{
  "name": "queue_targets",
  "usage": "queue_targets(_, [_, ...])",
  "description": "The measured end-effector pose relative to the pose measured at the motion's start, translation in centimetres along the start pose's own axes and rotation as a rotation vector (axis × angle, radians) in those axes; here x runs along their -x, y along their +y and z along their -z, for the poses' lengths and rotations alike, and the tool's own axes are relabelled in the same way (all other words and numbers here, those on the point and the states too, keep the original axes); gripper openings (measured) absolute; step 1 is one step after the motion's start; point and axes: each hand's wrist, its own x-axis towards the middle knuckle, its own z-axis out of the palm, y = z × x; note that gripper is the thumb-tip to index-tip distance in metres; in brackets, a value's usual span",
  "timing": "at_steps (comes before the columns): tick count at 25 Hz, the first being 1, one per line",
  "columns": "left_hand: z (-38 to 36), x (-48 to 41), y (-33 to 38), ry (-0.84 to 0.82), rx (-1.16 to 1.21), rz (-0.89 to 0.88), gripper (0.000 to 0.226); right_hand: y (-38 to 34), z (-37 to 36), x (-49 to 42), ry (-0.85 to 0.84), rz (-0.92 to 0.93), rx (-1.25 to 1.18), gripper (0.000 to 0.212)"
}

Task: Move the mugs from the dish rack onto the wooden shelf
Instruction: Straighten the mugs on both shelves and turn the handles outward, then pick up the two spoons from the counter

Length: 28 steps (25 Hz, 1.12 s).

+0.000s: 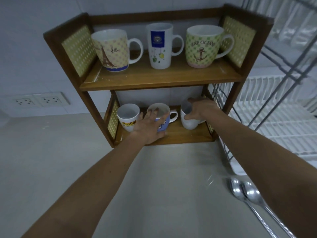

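Six mugs stand on the shelf [159, 81], three per level. On the lower level the right hand [200, 109] is clamped on the white mug [187, 117] at the right; the left hand [147, 126], fingers spread, presses the blue mug [160, 117] in the middle. Both mugs are upright, mouths up, the blue handle pointing right. Risk: the upper board hangs close overhead, so a lift could knock a rim, and the blue handle sits near the white mug.

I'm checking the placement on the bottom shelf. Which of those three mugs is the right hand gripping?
The plain white mug at the right end; the right hand wraps its rim. The left hand is on the blue mug, and the Jotun mug stands untouched.
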Motion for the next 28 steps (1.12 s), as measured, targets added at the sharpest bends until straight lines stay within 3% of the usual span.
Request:
queue_targets(3, [0.0,0.2,0.2,0.011,-0.028,0.014,0.078,-0.2,-0.1,0.7,-0.012,-0.021,-0.004,0.087])
queue_targets(7, [-0.4,3.1,2.9,0.051,0.057,0.052,0.073,-1.1,-2.7,5.7,0.224,0.045,-0.218,0.068])
queue_targets(10, [-1.4,6.6,6.4,0.069,0.200,0.064,0.072,-1.3,-5.9,11.4,0.302,0.110,-0.362,0.062])
queue_targets(17, [-5.2,12.4,15.2,0.136,0.455,-0.066,0.059,2.1,-14.8,22.6,0.619,0.039,-0.417,0.052])
queue_targets(23, [-6.0,16.3,23.6,0.290,0.514,-0.214,0.045,8.3,-18.6,27.7,0.615,-0.092,-0.402,0.045])
queue_targets(28, [-5.5,16.1,29.8,0.394,0.553,-0.202,0.025,12.8,-20.8,28.9,0.553,-0.065,-0.355,0.030])
